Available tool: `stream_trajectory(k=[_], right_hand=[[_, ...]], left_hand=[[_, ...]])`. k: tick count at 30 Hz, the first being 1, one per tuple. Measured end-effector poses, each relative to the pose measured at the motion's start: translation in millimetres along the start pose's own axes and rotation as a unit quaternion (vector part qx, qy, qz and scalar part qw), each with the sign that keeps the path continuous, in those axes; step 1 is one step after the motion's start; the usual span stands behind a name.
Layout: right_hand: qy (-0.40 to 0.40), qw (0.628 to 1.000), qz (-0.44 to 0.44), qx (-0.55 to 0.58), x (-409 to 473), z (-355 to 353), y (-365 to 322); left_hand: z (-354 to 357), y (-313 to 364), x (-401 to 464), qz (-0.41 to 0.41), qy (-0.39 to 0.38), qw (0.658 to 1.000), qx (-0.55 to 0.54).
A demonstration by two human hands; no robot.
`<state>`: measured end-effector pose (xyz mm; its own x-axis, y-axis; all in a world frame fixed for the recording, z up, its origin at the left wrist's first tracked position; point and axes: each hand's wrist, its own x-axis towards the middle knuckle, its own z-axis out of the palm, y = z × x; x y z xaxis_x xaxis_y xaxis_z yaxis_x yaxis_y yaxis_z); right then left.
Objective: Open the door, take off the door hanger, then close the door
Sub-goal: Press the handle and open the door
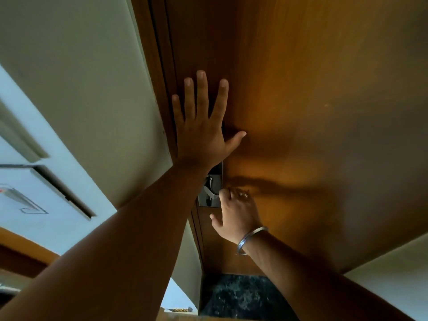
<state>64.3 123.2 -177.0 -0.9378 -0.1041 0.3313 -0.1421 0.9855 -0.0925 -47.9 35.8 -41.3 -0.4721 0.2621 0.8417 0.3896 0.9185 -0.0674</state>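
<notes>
Pale wall (76,72) at left, meeting a dark wooden door frame (159,66); dark speckled stone floor (240,295) at the foot of the frame.

Head view:
- Door (312,93): brown wood, fills the centre and right; its left edge sits against the frame, so it looks closed or nearly so.
- Lock plate (212,193): shiny metal, on the door's left edge, with a lever handle; partly hidden behind the left wrist.
- Left hand (201,133): palm flat on the door just above the lock plate, fingers (202,93) spread apart and pointing up, thumb out to the right; nothing held.
- Right hand (234,212): at the lock plate's right side, fingers curled together around the handle, thumb hanging free below; ring on one finger, metal bangle (251,239) on the wrist.
- Door hanger: not visible on this side of the door.
</notes>
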Motion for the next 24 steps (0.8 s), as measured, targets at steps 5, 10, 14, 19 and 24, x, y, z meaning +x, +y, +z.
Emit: stream_trajectory(k=[5,10,14,19,24], right_hand=[[-0.006,0.996,0.025,0.090,-6,12,-1],[-0.055,0.992,0.006,0.112,-10,-1,2],[-0.095,0.992,-0.027,0.081,-10,-21,8],[-0.092,0.992,-0.083,-0.002,-13,-46,9],[-0.097,0.990,-0.099,0.009,-36,-58,7]], left_hand=[[0,1,0,-0.010,-0.014,1.000,0.018],[-12,5,-3,-0.026,-0.057,0.998,0.021],[-27,10,-8,-0.045,-0.086,0.995,0.014],[-49,17,-15,-0.060,-0.133,0.989,0.021],[-74,15,-30,-0.031,-0.137,0.989,0.048]])
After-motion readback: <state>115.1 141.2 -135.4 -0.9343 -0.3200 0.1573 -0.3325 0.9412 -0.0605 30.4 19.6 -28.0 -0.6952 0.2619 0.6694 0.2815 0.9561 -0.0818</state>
